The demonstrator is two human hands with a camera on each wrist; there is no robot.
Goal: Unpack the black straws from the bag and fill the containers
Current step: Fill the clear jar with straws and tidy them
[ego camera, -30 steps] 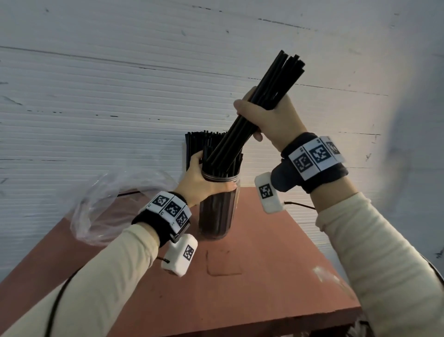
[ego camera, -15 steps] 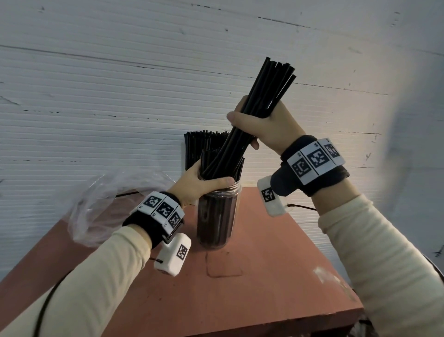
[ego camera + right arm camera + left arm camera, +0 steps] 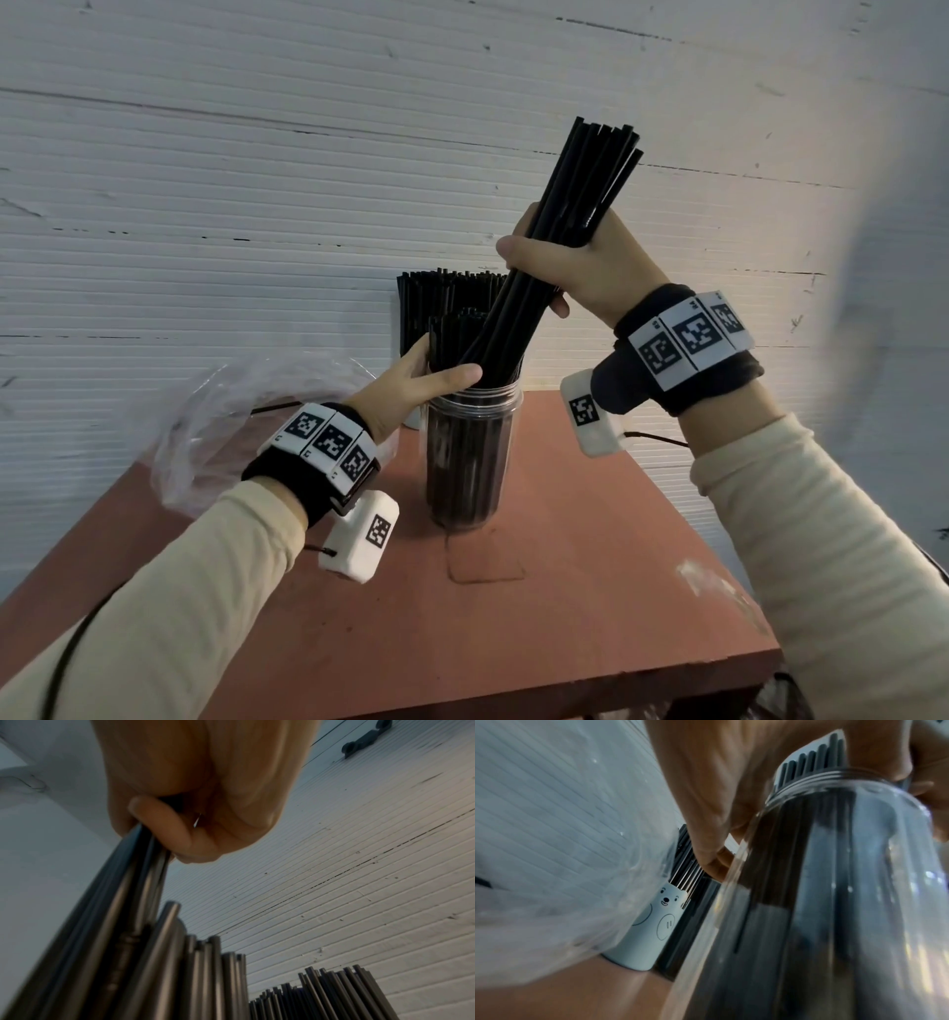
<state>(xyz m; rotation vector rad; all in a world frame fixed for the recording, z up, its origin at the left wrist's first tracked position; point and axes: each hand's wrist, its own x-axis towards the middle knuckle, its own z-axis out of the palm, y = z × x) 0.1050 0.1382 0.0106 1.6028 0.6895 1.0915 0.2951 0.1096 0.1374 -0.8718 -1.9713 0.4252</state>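
Over the red table, right hand is wrapped tight around a tilted bundle of black straws, lower ends poking into the clear jar. Left hand grips the straws standing at the jar's mouth. Crumpled plastic bag sits off left, bear cup of straws behind.

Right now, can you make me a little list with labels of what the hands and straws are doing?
right hand: grips a slanted bundle of black straws, lower ends in the jar
left hand: holds the straws at the jar's mouth
jar: clear, upright on the table, holding straws
cup: pale, bear drawing, behind the jar, full of straws
bag: clear plastic, on the table's left
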